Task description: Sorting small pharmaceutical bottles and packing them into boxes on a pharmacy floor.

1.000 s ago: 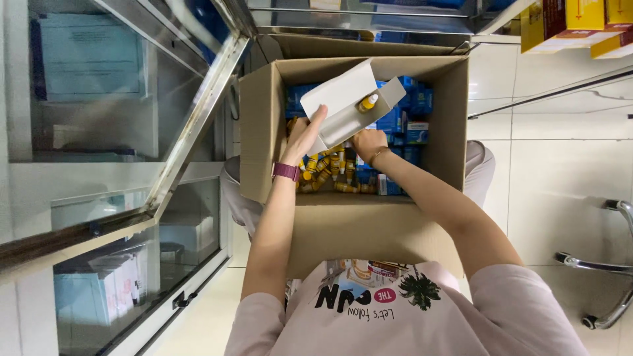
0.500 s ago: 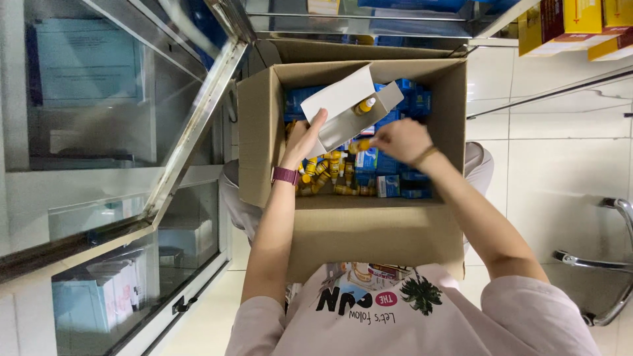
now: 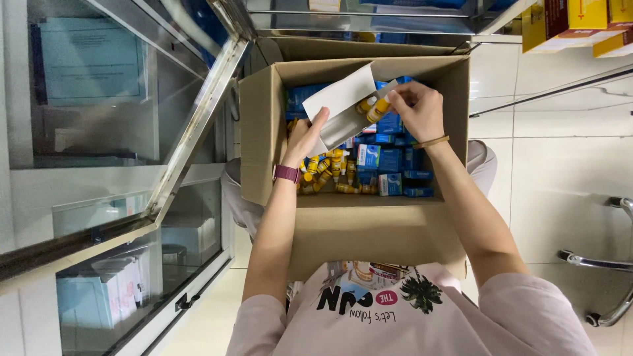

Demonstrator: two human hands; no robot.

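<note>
Head view looks straight down into an open cardboard box resting on the person's lap, its four flaps folded outward. The left hand, with a maroon wristband at the wrist, is near the box's left wall, fingers curled up around the lower end of a white carton whose flap stands open and tilts toward the far-left corner. The right hand is over the middle of the box near the far wall, fingertips pinched narrow on a small yellow-capped bottle right at the carton's open mouth; a second such bottle lies just beside it there. Below the hands, loose yellow bottles are heaped along the near-left part of the floor, while blue cartons are packed against the right wall and far side. Free room lies mostly above the bottle heap, between the two forearms. A glass cabinet door hangs close along the box's left edge; a chrome chair leg stands well off to the right on the tiled floor.
</note>
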